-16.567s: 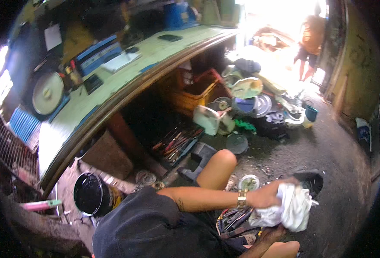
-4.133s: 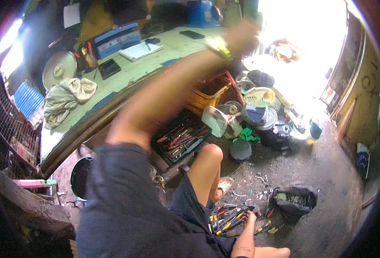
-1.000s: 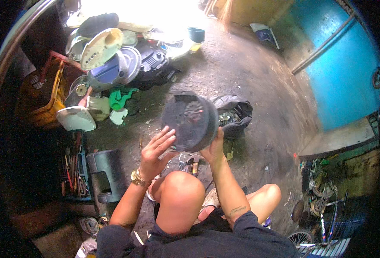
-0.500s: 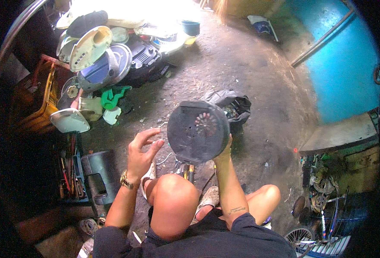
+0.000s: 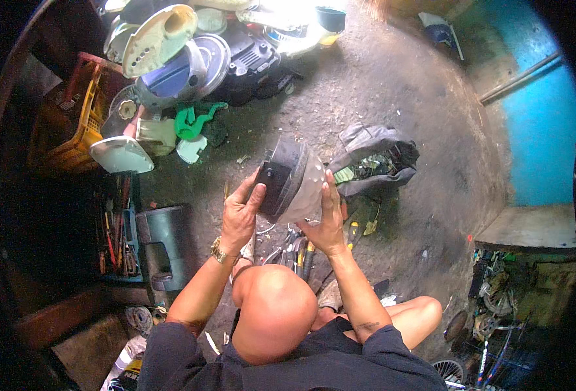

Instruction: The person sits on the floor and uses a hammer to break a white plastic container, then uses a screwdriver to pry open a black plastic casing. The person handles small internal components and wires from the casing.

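Note:
A round appliance [image 5: 285,177] is held up on edge above the floor, between my two hands. It has a black base with a flat dark panel, and a pale, dimpled, rounded body on its right. My left hand [image 5: 238,218] grips the black side, thumb and fingers at its edge. Against the pale side, my right hand [image 5: 327,225] has its fingers pointing up and its thumb underneath. Below the appliance, hand tools with black and yellow handles [image 5: 308,257] lie between my feet. Just beyond it sits a grey cloth bag [image 5: 366,138], gaping, with small mixed parts inside.
Far left is a pile of appliance parts with a round lid [image 5: 213,62], a green plastic piece [image 5: 190,122] and a yellow crate [image 5: 83,140]. A tool tray [image 5: 124,244] and a dark grey housing [image 5: 163,238] stand left. Bicycle parts [image 5: 493,293] lie right.
The appliance has been tipped from its vented bottom facing up onto its edge. My left hand, which was free beside it, has taken hold of it. The view has shifted a little.

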